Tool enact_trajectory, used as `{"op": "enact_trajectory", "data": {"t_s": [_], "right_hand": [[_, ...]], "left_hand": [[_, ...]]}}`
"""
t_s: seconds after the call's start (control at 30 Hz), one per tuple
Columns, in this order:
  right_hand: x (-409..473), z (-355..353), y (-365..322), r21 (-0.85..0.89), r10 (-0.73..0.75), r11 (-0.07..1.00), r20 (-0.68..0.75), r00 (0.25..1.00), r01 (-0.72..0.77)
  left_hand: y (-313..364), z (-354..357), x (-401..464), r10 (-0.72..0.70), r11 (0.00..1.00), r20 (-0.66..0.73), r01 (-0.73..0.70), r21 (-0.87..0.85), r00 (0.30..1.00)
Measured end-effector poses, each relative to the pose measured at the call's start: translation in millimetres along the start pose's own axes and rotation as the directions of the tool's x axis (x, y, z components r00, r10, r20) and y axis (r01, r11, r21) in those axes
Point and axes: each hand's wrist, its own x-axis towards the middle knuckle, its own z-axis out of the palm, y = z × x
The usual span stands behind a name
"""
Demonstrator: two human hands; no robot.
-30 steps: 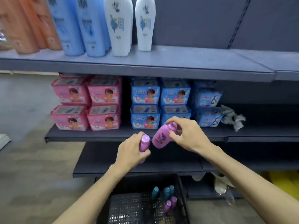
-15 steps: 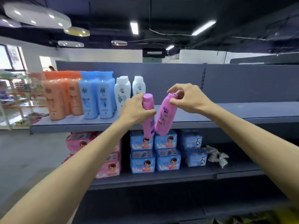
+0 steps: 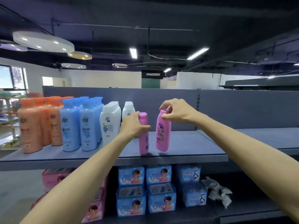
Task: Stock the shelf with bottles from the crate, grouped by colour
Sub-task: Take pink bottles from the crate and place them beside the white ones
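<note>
Pink bottles are in both our hands: the left hand point(image 3: 133, 125) grips one pink bottle point(image 3: 144, 136) round its upper body, base about touching the shelf point(image 3: 186, 147) near its front edge, right of the white bottles point(image 3: 110, 125). The right hand point(image 3: 176, 111) pinches the cap of the second pink bottle point(image 3: 163, 131), hanging just above the shelf. Held only by its cap, we judge it could swing, land crooked and topple off that front edge.

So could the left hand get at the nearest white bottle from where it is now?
Probably yes. The left hand sits just right of the white bottle with nothing between them, but it already holds a pink bottle, so it would have to set that down on the shelf first.
</note>
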Motion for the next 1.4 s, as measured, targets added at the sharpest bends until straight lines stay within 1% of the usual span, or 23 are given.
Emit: {"op": "enact_trajectory", "data": {"t_s": [0.17,0.3,0.43,0.53,0.63,0.7,0.77,0.9,1.0,1.1,1.3,1.37,1.4], "right_hand": [[23,17,23,-0.005,0.0,1.0,0.039,0.999,0.0],[31,29,31,0.002,-0.008,1.0,0.044,0.999,0.008],[34,35,36,0.023,0.015,1.0,0.066,0.998,-0.017],[31,43,38,0.037,0.01,0.999,0.077,0.997,-0.013],[25,54,39,0.07,0.022,0.997,0.046,0.999,-0.025],[22,60,39,0.082,0.021,0.996,0.023,1.0,-0.023],[19,66,40,0.094,0.022,0.995,0.007,1.0,-0.022],[13,77,43,0.176,0.068,0.983,-0.037,0.997,-0.061],[7,86,48,0.248,0.116,0.964,-0.073,0.991,-0.095],[2,95,53,0.293,0.145,0.948,-0.063,0.987,-0.121],[-8,102,62,0.281,0.158,0.947,0.02,0.987,-0.157],[-10,104,63,0.291,0.156,0.944,0.025,0.987,-0.156],[-11,105,64,0.292,0.154,0.944,0.017,0.988,-0.152]], "left_hand": [[-7,18,22,-0.009,0.999,0.027,0.007,0.053,1.0],[-14,20,31,-0.023,0.999,0.062,0.02,0.049,0.998],[-21,19,33,-0.009,1.0,0.153,0.009,0.001,0.988],[-30,23,27,0.052,0.998,0.217,-0.059,0.024,0.975],[-37,25,22,0.099,0.994,0.18,-0.104,0.016,0.979],[-40,25,21,0.109,0.994,0.172,-0.106,-0.028,0.979],[-42,24,20,0.102,0.99,0.228,-0.078,-0.115,0.968],[-58,24,20,0.116,0.937,0.427,0.044,-0.346,0.897],[-69,31,17,0.14,0.894,0.51,0.113,-0.433,0.849],[-74,38,14,0.168,0.874,0.546,0.131,-0.467,0.821],[-83,46,20,0.108,0.863,0.593,0.22,-0.454,0.798],[-80,47,22,0.075,0.881,0.592,0.225,-0.417,0.803],[-77,48,23,0.058,0.893,0.575,0.216,-0.396,0.816]]}}
